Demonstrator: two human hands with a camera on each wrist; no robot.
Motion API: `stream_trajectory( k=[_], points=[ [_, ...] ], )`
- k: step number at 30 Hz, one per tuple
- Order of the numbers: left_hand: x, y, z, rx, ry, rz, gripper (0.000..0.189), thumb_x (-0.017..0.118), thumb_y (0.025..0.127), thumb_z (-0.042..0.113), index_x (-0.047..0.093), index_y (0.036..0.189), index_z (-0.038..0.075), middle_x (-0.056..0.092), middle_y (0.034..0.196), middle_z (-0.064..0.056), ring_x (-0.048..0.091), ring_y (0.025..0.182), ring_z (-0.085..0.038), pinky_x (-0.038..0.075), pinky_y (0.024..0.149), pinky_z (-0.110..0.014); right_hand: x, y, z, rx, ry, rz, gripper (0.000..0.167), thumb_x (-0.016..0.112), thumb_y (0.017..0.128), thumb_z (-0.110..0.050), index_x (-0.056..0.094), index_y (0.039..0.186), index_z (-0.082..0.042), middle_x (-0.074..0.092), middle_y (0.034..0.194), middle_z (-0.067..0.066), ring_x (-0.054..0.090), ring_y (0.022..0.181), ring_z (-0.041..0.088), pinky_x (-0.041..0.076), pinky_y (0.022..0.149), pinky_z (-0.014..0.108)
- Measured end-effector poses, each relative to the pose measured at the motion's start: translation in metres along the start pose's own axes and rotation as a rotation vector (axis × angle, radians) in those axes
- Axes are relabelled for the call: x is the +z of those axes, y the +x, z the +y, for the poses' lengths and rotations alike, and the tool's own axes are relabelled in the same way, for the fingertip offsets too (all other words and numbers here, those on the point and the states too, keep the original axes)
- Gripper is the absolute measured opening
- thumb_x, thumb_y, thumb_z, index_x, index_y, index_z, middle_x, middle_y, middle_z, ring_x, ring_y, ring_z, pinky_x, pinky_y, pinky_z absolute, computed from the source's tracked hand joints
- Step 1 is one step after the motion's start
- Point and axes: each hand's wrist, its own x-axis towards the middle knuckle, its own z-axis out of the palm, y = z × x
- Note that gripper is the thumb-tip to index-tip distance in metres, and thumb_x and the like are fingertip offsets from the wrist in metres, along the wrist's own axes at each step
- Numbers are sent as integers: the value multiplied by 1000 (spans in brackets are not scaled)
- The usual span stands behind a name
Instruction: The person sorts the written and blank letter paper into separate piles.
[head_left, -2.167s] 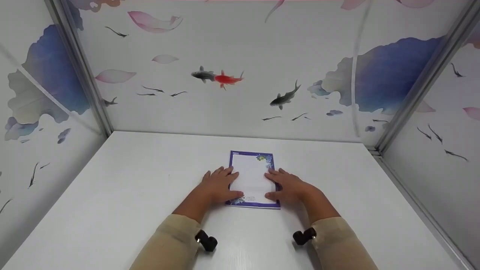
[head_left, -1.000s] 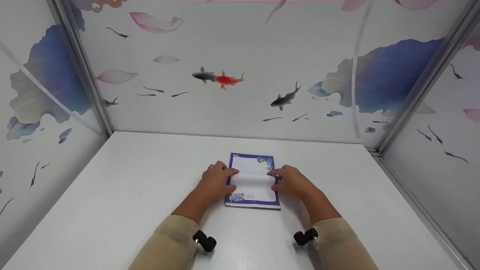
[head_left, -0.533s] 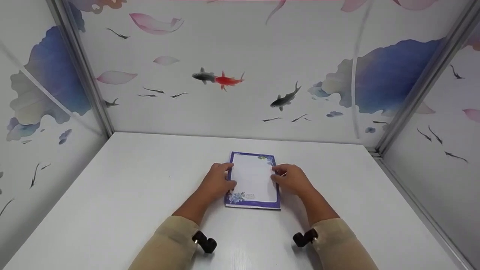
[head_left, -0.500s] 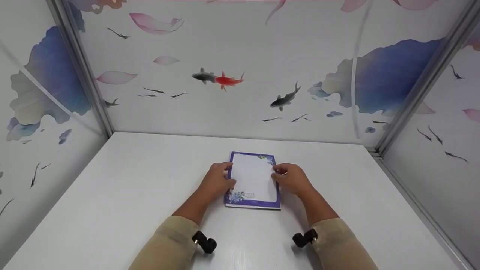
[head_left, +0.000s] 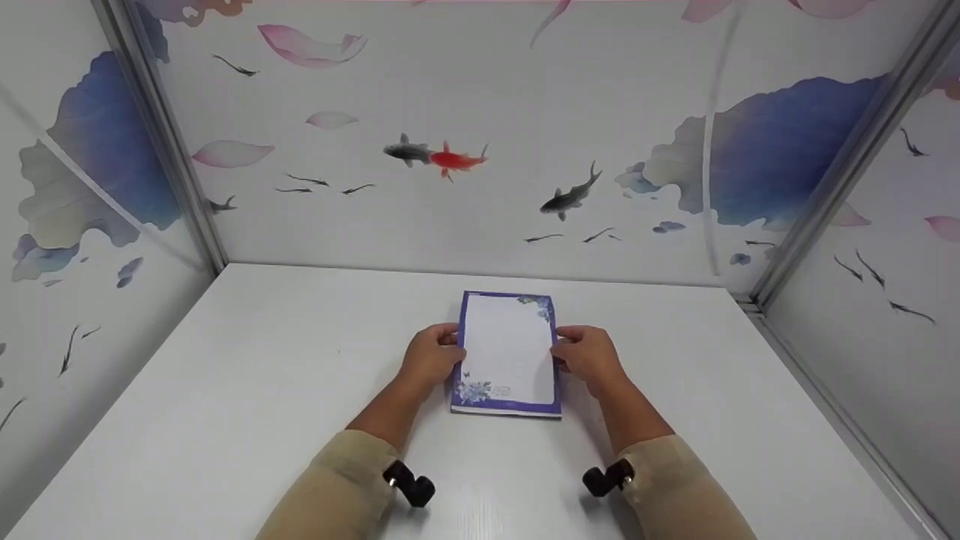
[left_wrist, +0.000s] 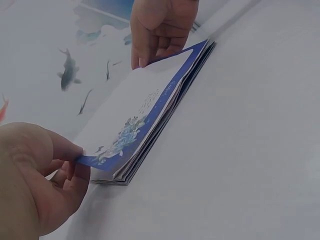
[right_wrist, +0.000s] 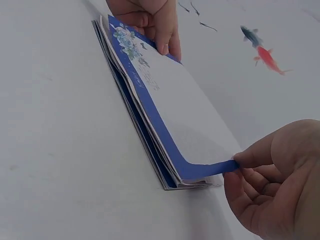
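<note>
A thin paper pad (head_left: 508, 349), white with a purple-blue border and blue flowers in two corners, is at the middle of the white table. My left hand (head_left: 430, 358) pinches its left edge, thumb on top and fingers curled below. At the right edge my right hand (head_left: 591, 357) pinches in the same way. Both wrist views show the top sheet (right_wrist: 185, 115) held up at its sides, its near edge slanting above several loosely layered sheets (left_wrist: 150, 137). The fingertips under the paper are hidden.
White table (head_left: 262, 390) surrounds the pad on all sides. A back wall (head_left: 480, 232) printed with fish and petals rises behind it, with side walls in metal frames at left and right. Small black devices (head_left: 410, 484) are strapped at both wrists.
Both hands, first spread flat on the pad, have drawn outward and now pinch its side edges. The top sheet buckled briefly, then flattened; the pad's far edge now appears higher.
</note>
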Motion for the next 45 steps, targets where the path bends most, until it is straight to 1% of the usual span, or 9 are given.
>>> stream_trajectory(
  k=[3, 6, 13, 17, 24, 31, 34, 39, 45],
  points=[
    [1, -1, 2, 18, 66, 21, 49, 71, 99, 11, 64, 148, 15, 71, 131, -6, 67, 120, -23, 59, 106, -40, 0, -1, 1, -13, 7, -1, 47, 66, 103, -10, 62, 149, -8, 70, 131, 17, 72, 112, 26, 65, 98, 37],
    [2, -3, 4, 26, 86, 22, 50, 72, 100, 12, 63, 149, 17, 70, 132, -5, 66, 121, -23, 59, 108, -41, -2, -1, 1, -9, 13, 6, 46, 65, 103, -10, 63, 149, -10, 70, 130, 16, 72, 112, 26, 65, 97, 36],
    [8, -6, 12, 12, 31, -7, 47, 70, 101, 12, 64, 148, 15, 70, 132, -4, 66, 123, -23, 58, 109, -40, -18, -1, 1, 20, 52, -12, 44, 61, 107, -12, 62, 151, -11, 66, 137, 17, 69, 114, 25, 63, 102, 37],
    [19, -9, 17, 39, -22, -51, 50, 66, 101, 7, 61, 150, 11, 69, 134, -7, 65, 125, -24, 58, 109, -40, -33, -1, 3, 30, 69, -23, 45, 60, 108, -14, 59, 153, -12, 64, 142, 17, 68, 118, 26, 61, 106, 38],
    [49, -13, 27, 44, -50, -84, 56, 63, 99, 4, 57, 154, 11, 67, 140, -7, 62, 129, -24, 55, 111, -40, -64, 2, 12, 86, 93, -2, 47, 58, 110, -17, 55, 157, -16, 59, 151, 15, 64, 125, 28, 57, 113, 40],
    [83, -20, 35, 90, -70, -112, 59, 64, 93, -2, 59, 151, 7, 69, 137, -7, 63, 125, -22, 56, 107, -36, -98, 3, 30, 108, 77, 10, 49, 55, 111, -17, 52, 159, -13, 56, 157, 18, 63, 124, 27, 58, 107, 36],
    [102, -24, 40, 80, -55, -129, 59, 64, 94, -2, 59, 151, 8, 68, 139, -7, 63, 130, -23, 54, 113, -39, -113, 2, 39, 125, 68, 14, 49, 55, 111, -17, 52, 160, -13, 55, 159, 19, 62, 125, 27, 58, 109, 37],
    [131, -32, 52, 48, -36, -166, 57, 64, 96, 1, 59, 151, 11, 67, 145, -6, 58, 141, -26, 47, 123, -43, -137, 0, 54, 140, 57, 13, 49, 54, 111, -18, 50, 160, -11, 54, 160, 20, 63, 123, 25, 60, 97, 29],
    [154, -37, 62, 31, -22, -184, 55, 63, 97, 1, 59, 151, 12, 68, 142, -2, 59, 138, -24, 50, 119, -42, -159, 4, 68, 167, 49, 16, 50, 54, 112, -19, 49, 160, -9, 53, 161, 19, 62, 120, 22, 59, 88, 24]
  ],
)
